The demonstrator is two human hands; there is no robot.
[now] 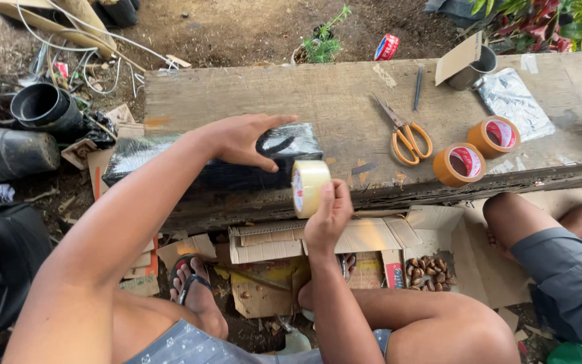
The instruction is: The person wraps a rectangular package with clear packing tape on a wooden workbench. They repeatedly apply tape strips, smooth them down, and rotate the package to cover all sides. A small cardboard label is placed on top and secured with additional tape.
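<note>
While the left hand [242,138] presses flat and open on the black-wrapped parcel [217,158] at frame centre, the right hand [328,216], gripping the clear tape roll [309,187], should pull tape taut and level.

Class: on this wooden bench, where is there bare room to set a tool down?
Bare bench behind the left hand and black parcel, up to the scissors. Crowded on the right: tape rolls, foil sheet, cup.
</note>
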